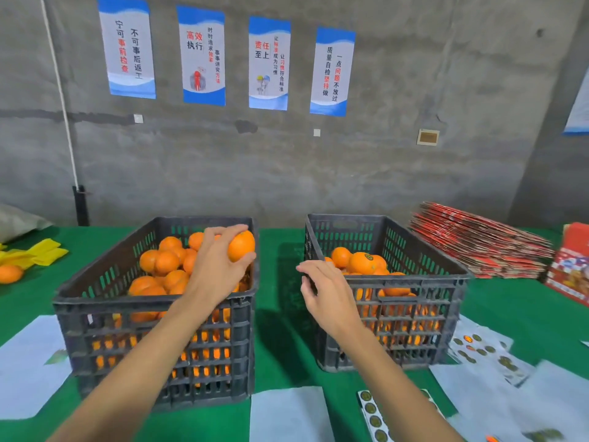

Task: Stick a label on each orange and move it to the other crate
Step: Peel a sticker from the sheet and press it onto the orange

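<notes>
The left hand (216, 266) curls its fingers and thumb round one orange (241, 246), gripping it from the side above the near right corner of the left crate (153, 306). The fruit sits against the fingertips, raised over the heap of oranges (165, 266) that fills this crate below and to the left of the hand. No label shows on the side of the held orange that faces the camera.

The right hand (328, 295) hangs in the gap between the two crates, just in front of the near left corner of the right crate (411, 293). Its fingers are loosely bent and lie close together, pointing toward the held orange; whether the fingertips pinch a label cannot be told. The two hands are near each other but apart, with the orange up and to the left of the right hand.

Behind the right hand, the right crate holds a lower pile of oranges, and the topmost labelled orange (363, 262) carries a dark round sticker. Both crates stand on a green worktop (280, 352). Below the right forearm lies a strip of round labels (371, 409), and to the right of it a label sheet (478, 349) with more stickers, beside spent white backing sheets (290, 413). Farther right a stack of red flattened cartons (478, 244) rests on the worktop. Far left of the left hand lie a stray orange (11, 273) and yellow bags (38, 252).
</notes>
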Available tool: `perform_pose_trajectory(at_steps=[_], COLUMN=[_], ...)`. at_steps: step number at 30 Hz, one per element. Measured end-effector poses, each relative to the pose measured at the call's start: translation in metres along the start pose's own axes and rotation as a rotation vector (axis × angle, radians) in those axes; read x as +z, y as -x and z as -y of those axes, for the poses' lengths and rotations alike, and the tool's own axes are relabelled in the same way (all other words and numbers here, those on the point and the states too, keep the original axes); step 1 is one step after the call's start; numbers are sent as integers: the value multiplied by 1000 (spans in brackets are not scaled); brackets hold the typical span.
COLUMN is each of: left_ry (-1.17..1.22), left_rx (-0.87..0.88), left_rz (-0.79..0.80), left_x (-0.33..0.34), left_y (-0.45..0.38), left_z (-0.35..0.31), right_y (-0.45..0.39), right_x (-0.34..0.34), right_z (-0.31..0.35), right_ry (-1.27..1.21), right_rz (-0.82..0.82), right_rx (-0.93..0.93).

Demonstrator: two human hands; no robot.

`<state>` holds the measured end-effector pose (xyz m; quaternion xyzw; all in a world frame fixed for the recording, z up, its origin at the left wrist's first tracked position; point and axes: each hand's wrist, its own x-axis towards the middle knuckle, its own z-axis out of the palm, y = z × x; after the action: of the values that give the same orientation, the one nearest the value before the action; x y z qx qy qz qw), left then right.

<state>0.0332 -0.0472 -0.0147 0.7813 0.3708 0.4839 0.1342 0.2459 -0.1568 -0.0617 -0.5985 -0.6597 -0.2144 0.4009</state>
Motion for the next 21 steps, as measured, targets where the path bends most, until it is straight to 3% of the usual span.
perform_pose_trajectory(at_steps=[6, 12, 17, 21], left_ry=[151, 299, 278, 347], left_rx=[220, -69, -301, -446], left_rz=[-6, 156, 314, 385], left_x=[40, 76, 90, 96], left_y=[93, 173, 223, 244], left_z=[-57, -28, 10, 27], right_y=[44, 122, 180, 192], right_x=[-6, -3, 14, 22], right_z=[12, 22, 27, 19], right_ry=[-90, -130, 93, 58], right_rz=[94, 229, 476, 566], right_rx=[53, 271, 667, 834])
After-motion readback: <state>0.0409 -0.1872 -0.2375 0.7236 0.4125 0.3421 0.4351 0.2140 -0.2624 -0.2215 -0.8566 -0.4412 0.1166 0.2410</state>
